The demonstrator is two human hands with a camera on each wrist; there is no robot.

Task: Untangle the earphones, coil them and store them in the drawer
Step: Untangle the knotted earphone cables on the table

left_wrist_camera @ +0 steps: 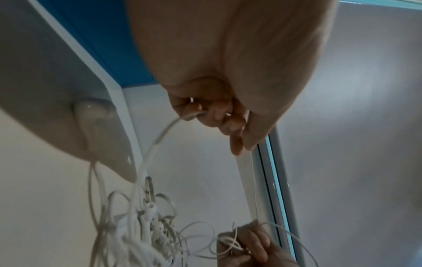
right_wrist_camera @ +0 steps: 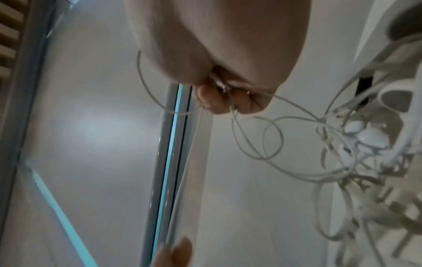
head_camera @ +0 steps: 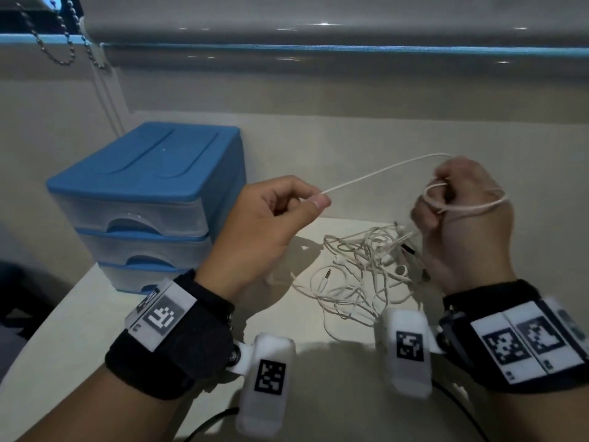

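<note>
A tangle of white earphones (head_camera: 360, 269) lies on the white table (head_camera: 95, 330), with earbuds and a jack plug showing in it. One strand of white cable (head_camera: 382, 170) runs taut above the table between my hands. My left hand (head_camera: 306, 199) pinches its end between thumb and curled fingers (left_wrist_camera: 212, 112). My right hand (head_camera: 446, 199) is a fist gripping cable, with a loop wound round it and over its back (right_wrist_camera: 146, 84). The blue three-drawer unit (head_camera: 153, 199) stands left of my left hand, its drawers pushed in.
A window sill and a lowered blind (head_camera: 318, 20) run along the back, with a bead chain (head_camera: 63, 36) hanging at the upper left. A black cable (head_camera: 207, 422) trails at the near table edge. The table's left edge drops off beside the drawer unit.
</note>
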